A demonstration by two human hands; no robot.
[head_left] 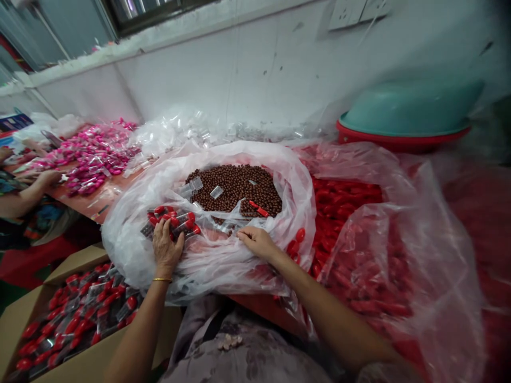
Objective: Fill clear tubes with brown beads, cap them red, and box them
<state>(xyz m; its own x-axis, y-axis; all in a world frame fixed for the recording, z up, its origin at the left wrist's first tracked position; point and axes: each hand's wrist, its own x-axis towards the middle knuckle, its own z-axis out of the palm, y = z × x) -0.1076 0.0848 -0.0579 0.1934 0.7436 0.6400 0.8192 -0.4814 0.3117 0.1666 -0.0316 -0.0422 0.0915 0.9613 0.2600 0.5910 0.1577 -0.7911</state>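
Note:
In the head view, my left hand (pixel 166 246) curls over a small heap of clear plastic tubes with red caps (pixel 182 221), its fingers around some of them. Dark brown contents show through these tubes. A gold bracelet circles that wrist. My right hand (pixel 257 242) is closed in a pinch at the near folds of a large translucent plastic bag (pixel 131 218); its fingertips are partly hidden. Inside the open bag lies a mound of small round brown beads (pixel 235 183). On the mound are clear empty tubes (pixel 216 192) and a slim red piece (pixel 259 208).
At lower left stands a cardboard box (pixel 67 265) of red-capped tubes. More red parts (pixel 343 213) lie under plastic at right. A teal basin (pixel 415 106) rests on a red one. Pink pieces (pixel 93 154) cover the far-left table, near another person's arm (pixel 32 192).

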